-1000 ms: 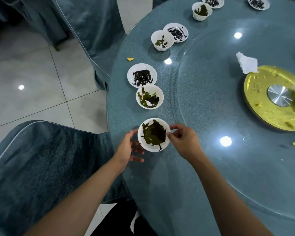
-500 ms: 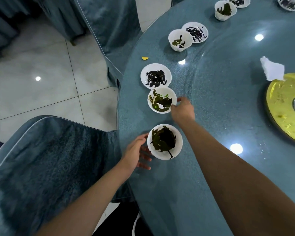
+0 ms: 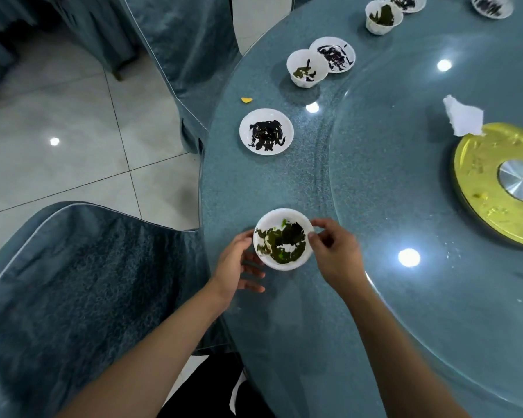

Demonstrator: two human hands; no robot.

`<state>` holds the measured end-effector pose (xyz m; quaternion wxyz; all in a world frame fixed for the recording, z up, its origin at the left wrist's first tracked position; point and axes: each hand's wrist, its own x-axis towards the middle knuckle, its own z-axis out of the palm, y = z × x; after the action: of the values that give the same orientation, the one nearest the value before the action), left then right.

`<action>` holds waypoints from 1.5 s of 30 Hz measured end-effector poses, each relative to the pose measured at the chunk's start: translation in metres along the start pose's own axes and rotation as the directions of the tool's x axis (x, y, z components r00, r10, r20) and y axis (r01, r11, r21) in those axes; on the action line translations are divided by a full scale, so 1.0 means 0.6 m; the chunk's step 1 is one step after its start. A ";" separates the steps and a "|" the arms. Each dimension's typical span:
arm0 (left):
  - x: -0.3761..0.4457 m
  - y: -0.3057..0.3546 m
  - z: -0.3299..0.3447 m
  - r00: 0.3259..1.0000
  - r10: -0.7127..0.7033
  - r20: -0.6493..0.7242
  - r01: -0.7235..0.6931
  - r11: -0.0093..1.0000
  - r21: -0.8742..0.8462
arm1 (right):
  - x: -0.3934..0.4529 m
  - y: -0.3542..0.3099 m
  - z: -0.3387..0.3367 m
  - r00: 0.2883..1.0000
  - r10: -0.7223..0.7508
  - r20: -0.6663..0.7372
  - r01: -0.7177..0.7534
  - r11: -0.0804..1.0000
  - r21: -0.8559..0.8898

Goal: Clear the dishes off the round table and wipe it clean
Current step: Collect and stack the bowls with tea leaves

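We are pinching the right rim of a white bowl (image 3: 283,239) with the thumb and fingers of our right hand (image 3: 334,256), while our left hand (image 3: 237,263) is cupping its left side, fingers loosely curled beneath. The bowl is sitting upright, mouth up, green smears inside, near the round table's (image 3: 254,188) edge. Beyond it, a black-smeared saucer (image 3: 266,131) is lying well apart. A crumpled tissue (image 3: 464,117) is touching the yellow hub (image 3: 477,176).

Covered chairs on a tiled floor

Two blue-covered chairs (image 3: 82,297) (image 3: 178,40) stand beside pale glossy floor tiles (image 3: 58,140) — perhaps more chairs behind.
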<state>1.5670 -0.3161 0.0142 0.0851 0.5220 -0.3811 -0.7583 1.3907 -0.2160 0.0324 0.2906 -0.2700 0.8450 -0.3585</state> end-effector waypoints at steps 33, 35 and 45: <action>-0.367 -0.084 -0.218 0.837 0.196 -0.511 -0.275 0.958 -0.082 | -0.265 -0.123 0.144 0.808 -0.549 0.212 0.581 0.685 -0.440; -0.400 -0.079 -0.260 0.816 0.190 -0.546 -0.301 0.946 -0.122 | -0.282 -0.159 0.173 0.782 -0.572 0.249 0.618 0.657 -0.432; -0.512 -0.021 -0.540 0.774 0.233 -0.589 -0.389 0.909 -0.152 | -0.365 -0.349 0.394 0.729 -0.636 0.252 0.679 0.628 -0.380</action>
<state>1.9834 -0.3040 0.1757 0.3868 0.6332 -0.3159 -0.5913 1.7544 -0.3016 0.1215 0.1088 -0.6352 0.7316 -0.2222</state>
